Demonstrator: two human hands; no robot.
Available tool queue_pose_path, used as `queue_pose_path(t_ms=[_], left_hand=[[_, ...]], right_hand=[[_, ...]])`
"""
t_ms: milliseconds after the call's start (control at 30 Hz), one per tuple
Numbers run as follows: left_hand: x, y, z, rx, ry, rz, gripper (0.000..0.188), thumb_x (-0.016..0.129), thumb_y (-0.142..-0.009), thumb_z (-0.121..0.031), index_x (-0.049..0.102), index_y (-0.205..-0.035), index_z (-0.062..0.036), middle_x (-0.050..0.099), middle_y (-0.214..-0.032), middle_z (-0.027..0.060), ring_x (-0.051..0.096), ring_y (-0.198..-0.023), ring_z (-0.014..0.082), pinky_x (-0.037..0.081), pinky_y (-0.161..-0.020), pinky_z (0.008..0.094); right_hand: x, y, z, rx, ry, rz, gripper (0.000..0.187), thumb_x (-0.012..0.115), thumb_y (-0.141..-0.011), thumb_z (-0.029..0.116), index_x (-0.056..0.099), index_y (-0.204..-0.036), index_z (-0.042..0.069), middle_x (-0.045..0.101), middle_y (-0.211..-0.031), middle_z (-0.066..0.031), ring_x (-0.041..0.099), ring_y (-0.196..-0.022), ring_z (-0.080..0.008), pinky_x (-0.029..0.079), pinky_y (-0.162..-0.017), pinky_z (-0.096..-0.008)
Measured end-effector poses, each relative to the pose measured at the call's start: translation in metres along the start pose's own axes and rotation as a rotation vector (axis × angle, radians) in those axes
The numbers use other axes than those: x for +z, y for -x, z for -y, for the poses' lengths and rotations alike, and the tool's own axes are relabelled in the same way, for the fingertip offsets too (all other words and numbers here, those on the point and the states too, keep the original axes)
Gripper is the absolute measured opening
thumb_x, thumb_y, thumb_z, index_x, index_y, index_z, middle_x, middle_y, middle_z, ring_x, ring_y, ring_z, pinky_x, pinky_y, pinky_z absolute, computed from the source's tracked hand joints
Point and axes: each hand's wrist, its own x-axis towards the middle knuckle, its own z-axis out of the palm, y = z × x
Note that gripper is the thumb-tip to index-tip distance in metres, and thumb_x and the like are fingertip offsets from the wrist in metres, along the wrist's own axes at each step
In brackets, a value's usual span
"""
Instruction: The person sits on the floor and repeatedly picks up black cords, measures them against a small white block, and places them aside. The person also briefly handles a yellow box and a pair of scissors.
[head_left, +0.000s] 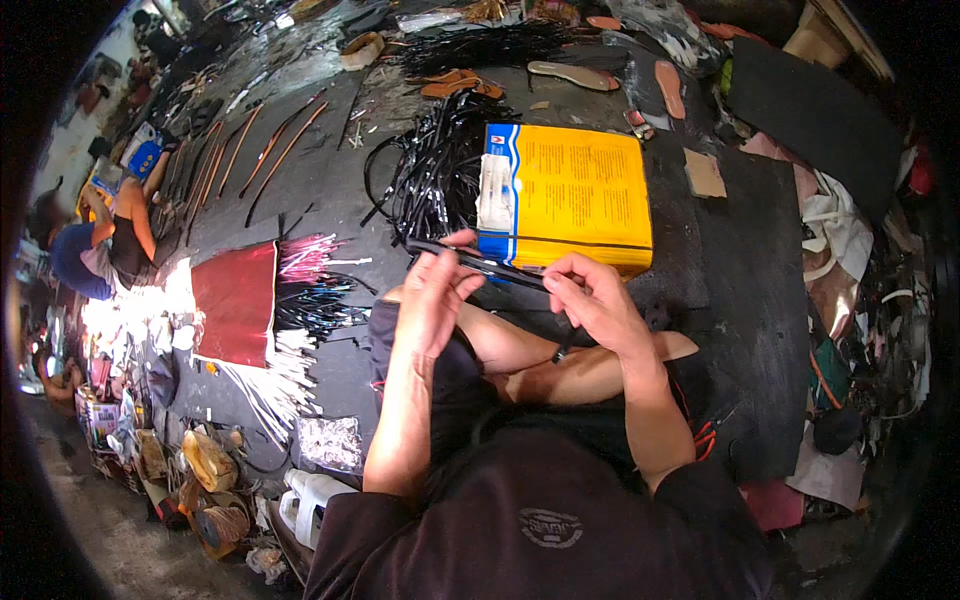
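Observation:
A thin black strap (505, 271) stretches between my two hands, above my crossed legs. My left hand (428, 300) has it between loosely bent fingers, near the strap's left end. On the other side my right hand (597, 303) pinches the strap between thumb and fingertips, and a dark end hangs below that hand. Just beyond the strap stands a yellow and blue box (575, 190), nearest to my right hand. A tangled heap of glossy black straps (440, 160) lies against the box's left side.
A dark red sheet (235, 305) covers bundles of pink, black and white strips (280, 375) at my left. Brown and black strips (285, 150) lie farther off. Sandals (460, 84) and insoles (668, 88) lie at the back. Another person (85, 250) sits at far left.

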Motion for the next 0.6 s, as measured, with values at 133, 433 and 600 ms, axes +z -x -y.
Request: queue_pose_path(t_ms=[133, 433, 600], left_hand=[[0.027, 0.009, 0.018, 0.014, -0.075, -0.036, 0.019, 0.067, -0.096, -0.014, 0.067, -0.109, 0.0003, 0.071, -0.103, 0.0085, 0.065, -0.077, 0.0098, 0.056, -0.074, 0.0247], [0.035, 0.011, 0.016, 0.116, -0.323, -0.151, 0.021, 0.064, -0.099, -0.019, 0.068, -0.108, 0.0002, 0.071, -0.095, 0.0056, 0.065, -0.076, 0.0095, 0.053, -0.071, 0.0229], [0.036, 0.013, 0.014, 0.217, -0.425, -0.115, 0.022, 0.063, -0.099, -0.018, 0.066, -0.112, -0.0003, 0.07, -0.093, 0.0048, 0.065, -0.077, 0.01, 0.052, -0.072, 0.0229]], right_hand=[[0.013, -0.004, 0.0, -0.166, 0.102, -0.081, 0.019, 0.063, -0.096, 0.017, 0.064, -0.103, 0.0, 0.067, -0.09, -0.005, 0.062, -0.082, -0.0124, 0.05, -0.074, -0.0279], [0.025, 0.0, 0.004, -0.462, 0.578, -0.263, 0.032, 0.077, -0.085, 0.014, 0.062, -0.11, 0.002, 0.071, -0.098, -0.0124, 0.07, -0.09, -0.0266, 0.054, -0.079, -0.0366], [0.026, -0.002, 0.003, -0.339, 0.381, -0.225, 0.021, 0.071, -0.088, 0.013, 0.063, -0.103, 0.001, 0.07, -0.092, -0.0152, 0.069, -0.087, -0.0306, 0.053, -0.078, -0.0389]])
